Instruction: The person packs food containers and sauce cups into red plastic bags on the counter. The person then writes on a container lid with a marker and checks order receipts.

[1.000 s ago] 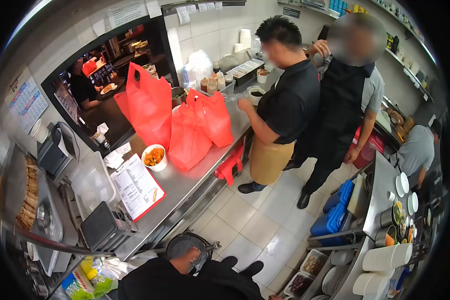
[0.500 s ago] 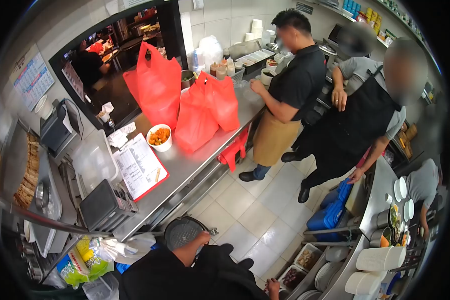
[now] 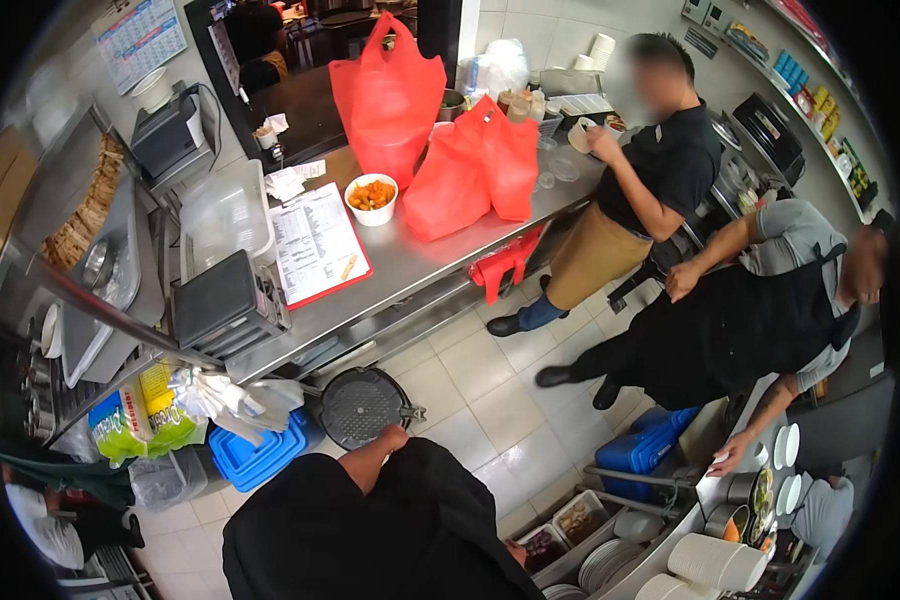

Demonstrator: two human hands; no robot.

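My left hand [image 3: 391,438] is held low in front of my dark clothing, its fingers curled in, with nothing seen in it. Just beyond it on the floor is a round black item [image 3: 360,408] with a dotted top and a side fitting. My right hand [image 3: 516,553] barely shows past my clothing, so its fingers are hidden. It is nearest to a tub of dark red food [image 3: 542,548]. Beside that stands another tub of pale brown pieces [image 3: 578,517].
Red bags [image 3: 388,105], a bowl of orange food [image 3: 372,196] and a clipboard [image 3: 320,240] sit on the steel counter [image 3: 410,262]. A co-worker in a tan apron [image 3: 600,255] holds a light cup [image 3: 579,136]. Another [image 3: 710,320] reaches toward the right counter, above blue containers [image 3: 635,455].
My view has shifted, so the counter appears higher and further right. More of my right hand is now hidden. The tan-aproned co-worker has raised a cup; the other's arm reaches further along the right counter.
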